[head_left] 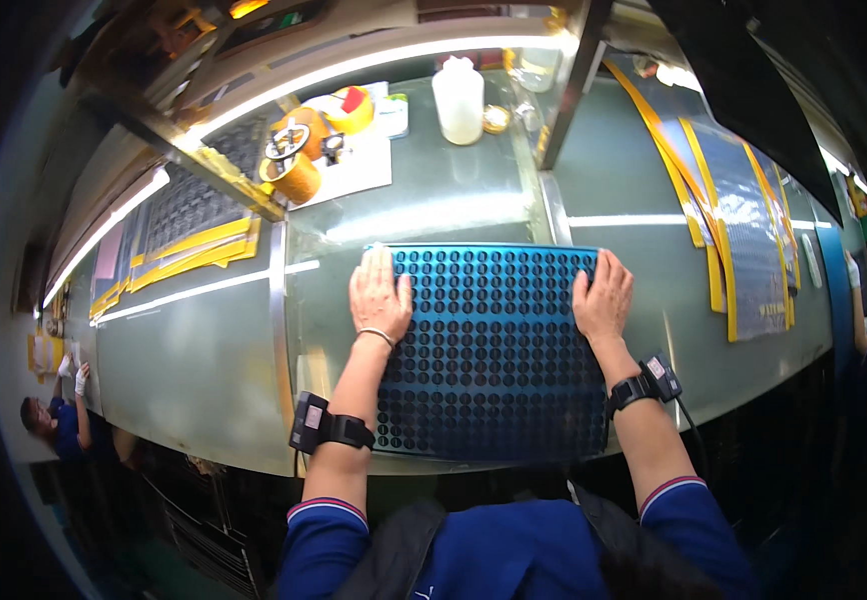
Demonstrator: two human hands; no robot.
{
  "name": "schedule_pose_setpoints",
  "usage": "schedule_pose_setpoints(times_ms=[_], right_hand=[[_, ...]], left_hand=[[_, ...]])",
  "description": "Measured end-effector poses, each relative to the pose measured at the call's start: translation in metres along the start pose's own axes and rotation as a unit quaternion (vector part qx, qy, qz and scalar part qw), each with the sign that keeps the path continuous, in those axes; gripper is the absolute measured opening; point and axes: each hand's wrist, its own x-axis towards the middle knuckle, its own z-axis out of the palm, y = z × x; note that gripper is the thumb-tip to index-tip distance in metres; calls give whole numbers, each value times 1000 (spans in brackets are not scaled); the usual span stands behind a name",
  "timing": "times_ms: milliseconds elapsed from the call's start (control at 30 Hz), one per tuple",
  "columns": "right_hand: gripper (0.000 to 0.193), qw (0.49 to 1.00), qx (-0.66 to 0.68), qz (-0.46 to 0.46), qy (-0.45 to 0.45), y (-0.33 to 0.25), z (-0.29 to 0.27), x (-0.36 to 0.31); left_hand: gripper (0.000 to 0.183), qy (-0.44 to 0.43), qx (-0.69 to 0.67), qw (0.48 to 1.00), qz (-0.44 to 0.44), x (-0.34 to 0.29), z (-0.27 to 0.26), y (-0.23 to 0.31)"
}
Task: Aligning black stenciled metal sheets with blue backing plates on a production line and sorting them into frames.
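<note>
A rectangular blue panel [489, 345] with rows of dark round pieces lies in front of me on the grey-green tabletop, its near edge by the table's front. My left hand [379, 295] rests at its far left corner, fingers stretched forward and thumb apart on the face. At the far right corner, my right hand [604, 297] lies along the side edge with fingers extended and its thumb on the face. Both hands touch the panel; neither is seen wrapped round it. Black straps with small boxes sit on both forearms.
Behind the panel stand a white plastic bottle [459, 100] and tape rolls [297, 178] on a white sheet. Yellow-edged sheets lie left [194, 245] and right [754, 240]. A metal post [572, 90] rises at the back. Other people are at far left [59, 420] and far right.
</note>
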Motion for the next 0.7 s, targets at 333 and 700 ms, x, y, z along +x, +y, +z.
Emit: schedule_pose_setpoints(times_ms=[333, 700], right_hand=[[118, 944, 106, -91, -300, 81, -117, -137], [112, 938, 132, -71, -314, 85, -138, -154]], left_hand=[[53, -53, 43, 997, -30, 9, -1, -10], [53, -16, 16, 1000, 5, 5, 10, -11]])
